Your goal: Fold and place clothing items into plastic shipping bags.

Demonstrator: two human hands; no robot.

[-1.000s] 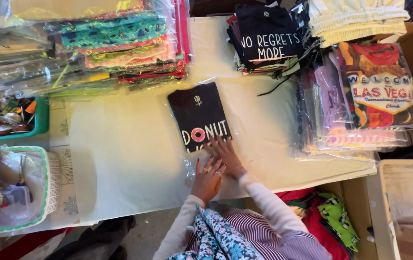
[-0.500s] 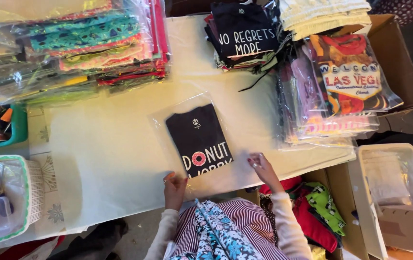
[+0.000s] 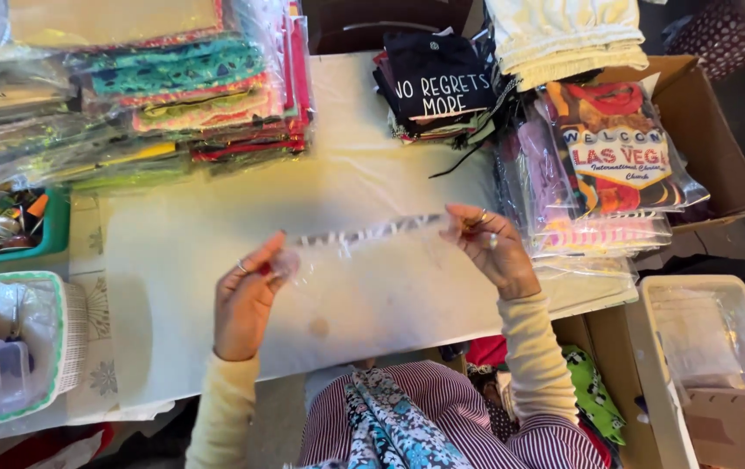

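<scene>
I hold a clear plastic bag [image 3: 364, 241] stretched out above the white table [image 3: 173, 260], one end in each hand. My left hand [image 3: 247, 295] pinches the bag's left end and wears a ring. My right hand [image 3: 490, 247] pinches the right end, a little higher and farther away. The bag's upper edge runs as a shiny strip between my fingers, and the rest hangs as a see-through sheet. The black printed shirt is not in view.
Bagged colourful garments [image 3: 190, 95] are stacked at the back left. Folded black shirts [image 3: 438, 87] and bagged printed shirts [image 3: 616, 165] lie at the back right by a cardboard box [image 3: 720, 148]. A green tray [image 3: 51, 234] and white basket [image 3: 69, 339] sit left; a clear bin [image 3: 702, 339] right.
Earlier the bagged black shirt lay flat on the table under my hands. Now both hands are raised and apart, holding a clear bag stretched between them, and the shirt is out of sight.
</scene>
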